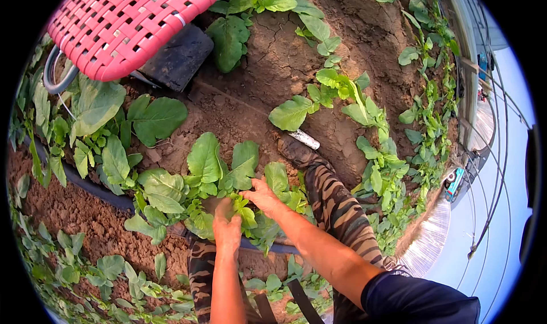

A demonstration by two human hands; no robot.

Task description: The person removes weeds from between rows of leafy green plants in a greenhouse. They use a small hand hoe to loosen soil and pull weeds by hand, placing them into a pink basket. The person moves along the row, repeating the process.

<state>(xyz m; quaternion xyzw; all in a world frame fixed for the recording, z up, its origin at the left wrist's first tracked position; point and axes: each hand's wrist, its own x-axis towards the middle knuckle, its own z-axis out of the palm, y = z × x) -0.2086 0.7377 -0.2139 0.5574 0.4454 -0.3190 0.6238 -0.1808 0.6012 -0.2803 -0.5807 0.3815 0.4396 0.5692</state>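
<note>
My left hand is among the leaves of a low green plant growing from the soil. Its fingertips are blurred, so what they grip is unclear. Just to the right, my right hand reaches into the same plant from the other side. Its thumb lies by a small light-green shoot, apart from the index finger, and the other fingers are partly hidden by a leaf. The plant's stem base is covered by foliage.
A red woven stool stands at upper left with a black plastic container beneath. A dark hose runs along the row. Near my boot lies a white cylinder. More plants line the right; a turquoise vehicle is beyond.
</note>
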